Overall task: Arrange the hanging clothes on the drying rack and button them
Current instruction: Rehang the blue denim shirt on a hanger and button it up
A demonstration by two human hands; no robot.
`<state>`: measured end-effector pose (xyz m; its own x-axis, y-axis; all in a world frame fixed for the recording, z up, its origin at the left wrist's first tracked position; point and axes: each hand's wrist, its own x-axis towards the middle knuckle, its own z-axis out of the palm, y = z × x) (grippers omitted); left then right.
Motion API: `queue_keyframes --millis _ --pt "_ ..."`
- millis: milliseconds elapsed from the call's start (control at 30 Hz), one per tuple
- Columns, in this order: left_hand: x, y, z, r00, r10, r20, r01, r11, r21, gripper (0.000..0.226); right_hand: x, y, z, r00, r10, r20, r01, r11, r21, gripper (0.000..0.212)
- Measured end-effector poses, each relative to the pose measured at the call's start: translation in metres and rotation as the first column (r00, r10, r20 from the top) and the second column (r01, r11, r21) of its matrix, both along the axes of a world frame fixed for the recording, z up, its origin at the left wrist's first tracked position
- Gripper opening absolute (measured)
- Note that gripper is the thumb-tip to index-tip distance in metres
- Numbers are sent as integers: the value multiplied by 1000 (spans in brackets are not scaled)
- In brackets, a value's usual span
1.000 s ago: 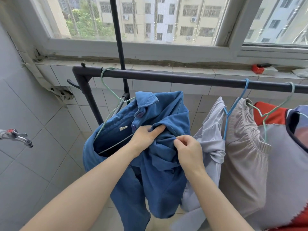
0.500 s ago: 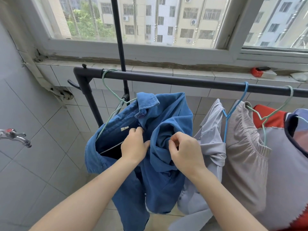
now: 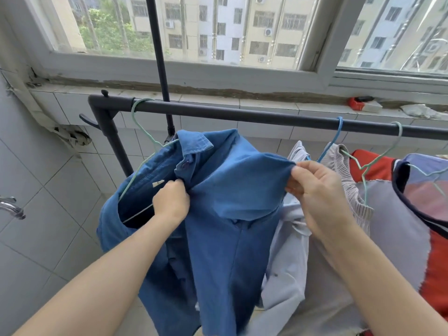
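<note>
A blue collared shirt (image 3: 225, 214) hangs from a pale green wire hanger (image 3: 143, 132) at the left end of the dark rack bar (image 3: 242, 115). My left hand (image 3: 171, 202) grips the shirt's front edge just below the collar. My right hand (image 3: 315, 187) pinches the shirt's right shoulder fabric and holds it stretched out to the right. Right of the blue shirt, a pale grey shirt (image 3: 288, 251) hangs on a blue hanger (image 3: 335, 137).
A beige ribbed garment (image 3: 344, 166) and a grey, red and navy garment (image 3: 412, 229) hang on another green hanger (image 3: 385, 156) at the right. A tap (image 3: 12, 208) juts from the tiled left wall. The window sill behind holds a red object (image 3: 356, 103).
My right hand has pulled the shirt's right side out to the right, spreading the bunched fabric flat. My left hand has shifted up slightly to the front edge under the collar.
</note>
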<state>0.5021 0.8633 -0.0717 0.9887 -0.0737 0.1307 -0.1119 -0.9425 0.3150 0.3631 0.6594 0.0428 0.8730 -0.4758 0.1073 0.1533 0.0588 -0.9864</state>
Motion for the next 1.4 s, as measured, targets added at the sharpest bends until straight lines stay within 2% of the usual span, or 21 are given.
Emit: queue_keyframes --millis 100,167,200,267,400,467,533,600,667,733,800,833,1000,1133,1200,1267,1400 --pt "-3 -8 -4 1000 -18 10 18 1000 -20 13 -2 4 0 997 -33 -64 15 962 -273 20" --pt "-6 -10 -7 1000 -26 14 26 999 -42 11 -3 6 -5 990 -104 -94 43 860 -508 20" --pt "-7 -8 -8 999 -26 18 27 999 -39 12 -5 5 -8 988 -131 -87 58 815 -576 21" --pt "-6 -1 -8 1000 -17 22 17 1000 -18 12 -8 2 -10 981 -189 -42 123 776 -618 20" --pt "0 8 -5 1000 21 2 -21 1000 12 11 -9 -15 7 926 -347 152 372 758 -536 22" --pt "-2 9 -7 999 34 -5 -34 999 -15 11 -7 -21 20 915 -337 223 404 737 -541 17" --pt "-7 9 -10 1000 30 8 -30 998 -59 11 -1 -21 22 960 -236 151 278 739 -613 19" --pt "-11 10 -13 999 25 21 -22 994 -111 11 5 -16 3 982 -184 -42 110 739 -665 23" --pt "-13 13 -13 1000 24 16 -21 985 -169 12 12 -7 -33 945 -183 -271 -56 725 -686 22" --pt "-13 17 -11 1000 23 19 -19 980 -199 12 18 10 -77 835 -130 -534 -241 786 -569 14" --pt "-13 20 -10 999 21 36 -14 978 -208 12 26 27 -116 687 -35 -726 -333 872 -358 32" --pt "-14 21 -9 999 19 40 -10 977 -212 13 31 34 -131 643 -9 -766 -336 896 -291 40" --pt "-18 25 -6 998 10 58 5 966 -259 13 54 32 -171 597 -97 -796 -129 968 -215 59" --pt "-25 38 -7 998 28 58 -10 956 -294 18 66 32 -188 557 -41 -830 -266 937 -225 63" --pt "-27 39 -7 998 25 57 -6 951 -308 20 68 38 -193 551 85 -830 -287 953 -93 66" --pt "-27 43 -6 998 29 51 -12 953 -301 23 71 50 -199 547 204 -812 -284 957 49 52" --pt "-26 49 -7 998 46 42 -30 949 -314 22 78 59 -204 528 126 -840 -82 992 98 27"
